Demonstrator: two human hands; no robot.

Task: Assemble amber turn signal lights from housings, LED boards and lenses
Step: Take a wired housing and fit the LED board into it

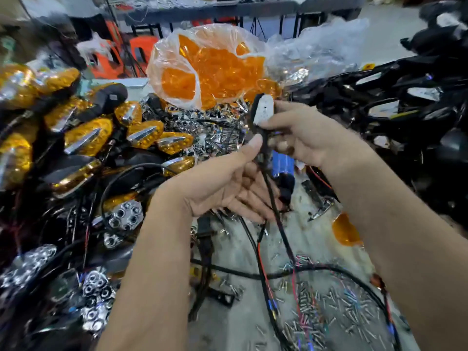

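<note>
Head view: the right hand (304,138) has its fingers (286,107) clamped on a black housing (263,110) with a pale board in it; the left hand (222,183) pinches its wire (272,193) just below. The wire is best fed straight, without kinking. Behind the housing sits a bag of lenses (212,64); below it, screws (329,312) litter the worktop (228,249).

Bright, even overhead light; glare on the plastic bag of amber lenses (210,64) at twelve o'clock. Edges smear with motion blur and wide-angle bending.
</note>
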